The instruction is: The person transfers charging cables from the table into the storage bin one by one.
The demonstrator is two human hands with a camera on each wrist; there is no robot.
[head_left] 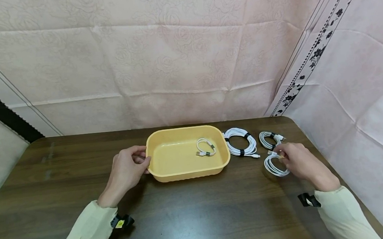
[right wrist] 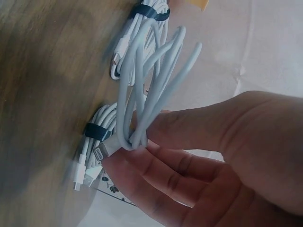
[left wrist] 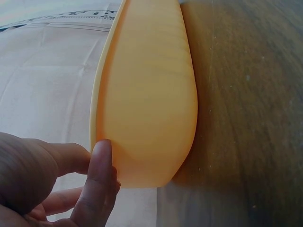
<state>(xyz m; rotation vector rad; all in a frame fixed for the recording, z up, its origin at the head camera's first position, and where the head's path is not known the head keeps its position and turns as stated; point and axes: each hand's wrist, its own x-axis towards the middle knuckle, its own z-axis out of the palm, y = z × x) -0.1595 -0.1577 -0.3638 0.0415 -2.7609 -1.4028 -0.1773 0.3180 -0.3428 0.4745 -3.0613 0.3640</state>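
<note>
With thumb and fingers, my left hand (head_left: 127, 170) pinches the left rim of a yellow plastic tray (head_left: 182, 174); the left wrist view shows the thumb and fingers at its edge. Inside the tray, toward its right end, lies a short white USB cable (head_left: 210, 153) in a loop. My right hand (head_left: 299, 159) pinches a coiled white charging cable (head_left: 271, 167), its flat plug (right wrist: 101, 152) poking out near the fingertips in the right wrist view. That coil looks lifted off the table. Just behind it sits a smaller coiled white cable (head_left: 263, 140) with dark ties.
A larger coil of white cable (head_left: 226, 134) with black ties lies against the tray's right side. All of it is on a brown wooden table (head_left: 193, 218). Pale patterned cloth (head_left: 172, 60) hangs behind the table, and more cloth (head_left: 373, 92) runs along the right edge.
</note>
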